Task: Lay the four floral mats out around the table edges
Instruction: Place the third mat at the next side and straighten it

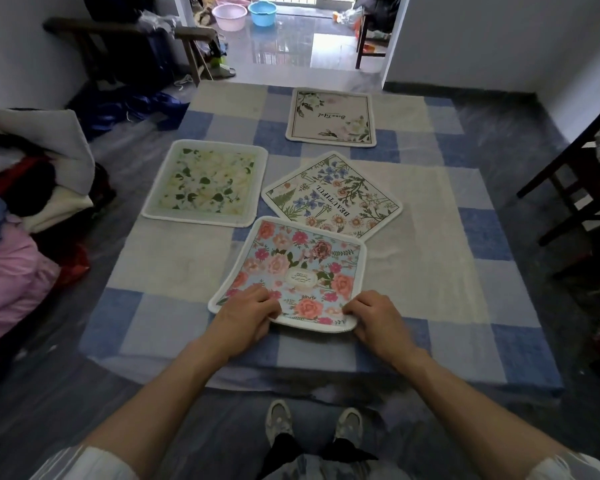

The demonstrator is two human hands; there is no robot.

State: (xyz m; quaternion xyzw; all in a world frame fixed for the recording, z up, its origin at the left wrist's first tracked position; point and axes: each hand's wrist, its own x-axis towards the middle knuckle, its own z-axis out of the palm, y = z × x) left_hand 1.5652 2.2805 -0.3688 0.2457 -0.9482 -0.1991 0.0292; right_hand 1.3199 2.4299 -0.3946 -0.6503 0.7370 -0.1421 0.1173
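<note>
Four floral mats lie on a blue and cream checked surface (447, 271). Nearest me is the pink rose mat (298, 268); my left hand (246, 311) grips its near left corner and my right hand (371, 315) grips its near right corner, and that near edge curls up a little. Its far right corner overlaps the "BEAUTIFUL" wildflower mat (333, 195), which lies turned like a diamond in the middle. Flat at the left is the green leaf mat (205, 183). The cream mat with script lettering (331, 117) lies at the far edge.
A heap of clothes and bedding (25, 220) is piled at the left. A dark wooden chair (575, 188) stands at the right. A wooden bench (125, 32) and plastic basins (243, 13) are beyond the far edge. My shoes (312, 422) show below the near edge.
</note>
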